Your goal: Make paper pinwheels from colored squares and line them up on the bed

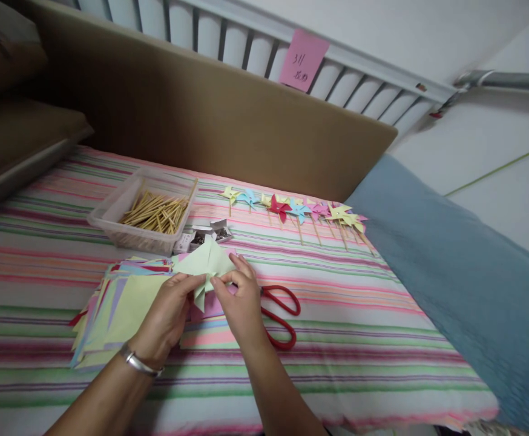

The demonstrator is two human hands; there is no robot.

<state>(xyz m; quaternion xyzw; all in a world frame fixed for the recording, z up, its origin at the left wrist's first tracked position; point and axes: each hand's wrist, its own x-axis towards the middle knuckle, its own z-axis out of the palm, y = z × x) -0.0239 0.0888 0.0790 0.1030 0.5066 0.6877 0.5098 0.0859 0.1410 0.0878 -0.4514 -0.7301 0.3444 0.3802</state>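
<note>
A pale green paper square [207, 257], cut and partly folded like a pinwheel, is held between both hands above the striped cloth. My left hand [171, 306], with a silver bangle at the wrist, pinches it near the middle from the left. From the right, the thumb and fingers of my right hand [241, 297] close on it near the same spot. Beneath and to the left lies a stack of coloured paper squares [132, 309]. Red-handled scissors [282, 318] rest just right of my right hand, their blades hidden.
Behind the stack stands a clear plastic box [144, 242] of wooden sticks. Small open boxes of metal pins [210, 233] sit beside it. Finished pinwheels [298, 209] lie in a row at the back right, before a cardboard panel [201, 127].
</note>
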